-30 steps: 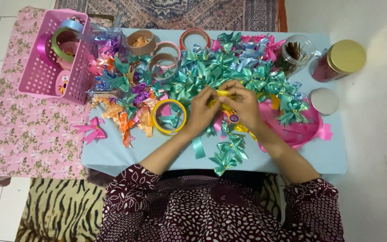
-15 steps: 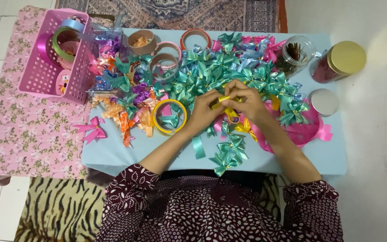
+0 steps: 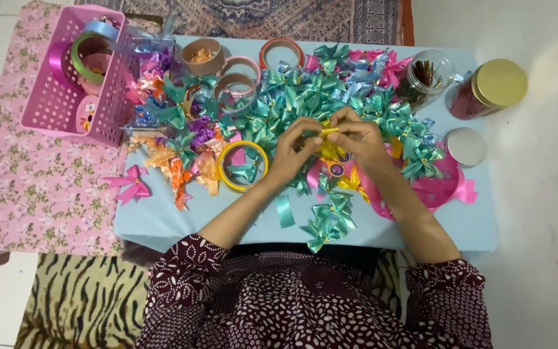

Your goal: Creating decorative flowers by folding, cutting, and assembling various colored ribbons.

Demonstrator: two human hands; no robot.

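Head view: the left hand (image 3: 294, 150) and the right hand (image 3: 356, 139) meet over the middle of the light blue table (image 3: 162, 216), fingertips of both closed on a short piece of yellow ribbon (image 3: 328, 131) stretched between them. The pinch from either end looks meant to keep the strip taut and flat, a judgement from how straight it lies. The hands work above the heap of teal bows (image 3: 292, 90), which spreads just beyond the fingertips, so finished pieces sit close but clear of the grip. A yellow ribbon roll (image 3: 243, 166) lies just outside the left fingers; more yellow ribbon and a pink ribbon length (image 3: 437, 187) lie below and beside the right fingers. The pink basket (image 3: 75, 74) and the gold-lidded jar (image 3: 489, 87) stand well apart at either end.

The undersides of the fingers are hidden, so whether the ribbon is folded or looped cannot be told. What lies under the palms is covered, and the small round object (image 3: 336, 169) beneath the fingers is too small to identify
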